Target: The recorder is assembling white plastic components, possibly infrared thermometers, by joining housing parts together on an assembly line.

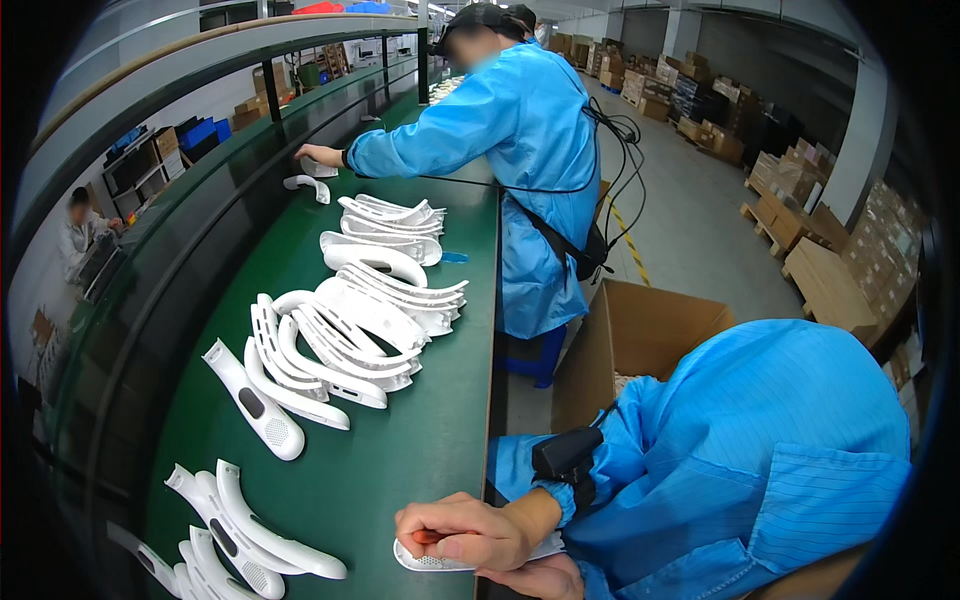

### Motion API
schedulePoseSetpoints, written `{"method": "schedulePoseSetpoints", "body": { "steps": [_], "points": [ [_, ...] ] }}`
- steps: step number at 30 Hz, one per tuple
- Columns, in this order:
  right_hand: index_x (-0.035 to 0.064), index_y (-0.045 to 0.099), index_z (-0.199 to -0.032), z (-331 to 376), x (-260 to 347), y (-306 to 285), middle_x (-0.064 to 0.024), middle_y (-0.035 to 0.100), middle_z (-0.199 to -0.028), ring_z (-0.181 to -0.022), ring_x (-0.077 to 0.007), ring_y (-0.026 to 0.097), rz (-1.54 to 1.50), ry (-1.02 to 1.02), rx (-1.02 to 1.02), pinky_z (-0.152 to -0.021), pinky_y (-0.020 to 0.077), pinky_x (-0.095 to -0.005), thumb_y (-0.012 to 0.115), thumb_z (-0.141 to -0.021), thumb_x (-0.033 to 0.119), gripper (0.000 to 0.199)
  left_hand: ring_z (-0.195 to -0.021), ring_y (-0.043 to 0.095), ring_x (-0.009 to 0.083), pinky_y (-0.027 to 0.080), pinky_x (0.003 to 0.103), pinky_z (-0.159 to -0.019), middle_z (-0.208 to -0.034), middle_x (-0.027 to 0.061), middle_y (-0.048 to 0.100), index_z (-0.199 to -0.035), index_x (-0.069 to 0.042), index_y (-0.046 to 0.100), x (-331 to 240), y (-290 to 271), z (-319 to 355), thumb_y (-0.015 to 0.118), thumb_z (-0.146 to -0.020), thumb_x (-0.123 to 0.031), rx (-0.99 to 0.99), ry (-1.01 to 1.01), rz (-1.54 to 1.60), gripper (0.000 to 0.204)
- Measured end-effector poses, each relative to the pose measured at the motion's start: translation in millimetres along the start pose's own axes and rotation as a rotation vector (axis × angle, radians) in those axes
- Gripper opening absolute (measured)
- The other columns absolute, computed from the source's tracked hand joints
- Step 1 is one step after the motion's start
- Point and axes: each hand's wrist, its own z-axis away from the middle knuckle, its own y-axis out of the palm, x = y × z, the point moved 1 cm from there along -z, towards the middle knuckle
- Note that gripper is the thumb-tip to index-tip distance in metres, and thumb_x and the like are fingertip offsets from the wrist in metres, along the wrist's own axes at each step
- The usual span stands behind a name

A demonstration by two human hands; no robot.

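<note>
My right hand (468, 532) rests at the near edge of the green belt (430, 400), fingers curled down on a flat white plastic part (418, 561). Its blue sleeve carries a black device (567, 455) at the wrist. My left hand (540, 580) lies just under the same part at the bottom edge and is mostly cut off. How firmly it holds the part is hidden. Curved white plastic shells (350, 330) lie piled on the belt ahead, and several more (235, 530) sit to the left of my hands.
A co-worker in a blue coat (530, 150) stands farther along the belt, one hand (318, 155) on a white piece. An open cardboard box (640, 330) stands on the floor to my right. Stacked cartons (790, 180) line the far aisle. Another person (80, 225) sits beyond the line.
</note>
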Motion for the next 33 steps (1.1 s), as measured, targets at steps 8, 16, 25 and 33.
{"method": "schedulePoseSetpoints", "body": {
  "steps": [8,16,25,33],
  "points": [
    [0.0031,0.046,-0.093,-10,-19,-8,0.0002,0.040,-0.072,-0.065,-0.0096,0.036,0.015,0.172,0.049,-0.060,0.0337,-0.0243,0.038,-0.098,0.025,0.024,-0.128,0.041,0.0306,0.034,0.045,-0.106,-0.143,0.0151,0.038,-0.143,-0.005,0.030,-24,-9,14,0.026,-0.098,-0.053,0.140,-0.179,-0.241,0.066],
    [0.0021,0.050,-0.094,-30,-9,-7,0.0011,0.044,-0.069,-0.053,-0.0034,0.037,-0.362,0.343,0.029,-0.047,0.0303,-0.0191,0.037,-0.100,0.032,0.034,-0.094,0.057,0.0306,0.046,0.044,-0.087,-0.109,0.0199,0.057,-0.119,0.005,0.047,-24,-25,9,0.021,-0.099,-0.052,0.426,-0.005,-0.509,0.066],
    [0.0006,0.053,-0.089,-13,-15,-18,-0.0002,0.049,-0.066,-0.050,-0.0031,0.036,-0.284,0.326,0.205,-0.046,0.0299,-0.0192,0.037,-0.099,0.030,0.035,-0.086,0.057,0.0255,0.048,0.037,-0.076,-0.105,0.0144,0.057,-0.130,-0.002,0.038,-25,5,1,0.025,-0.100,-0.051,0.225,0.019,-0.352,0.060],
    [0.0014,0.053,-0.086,-12,-16,-20,0.0006,0.047,-0.062,-0.049,-0.0040,0.036,-0.232,0.291,0.228,-0.047,0.0302,-0.0198,0.037,-0.097,0.029,0.034,-0.083,0.057,0.0241,0.049,0.035,-0.073,-0.107,0.0128,0.057,-0.132,-0.004,0.037,-24,3,-3,0.026,-0.100,-0.051,0.255,0.021,-0.354,0.058]
  ]
}}
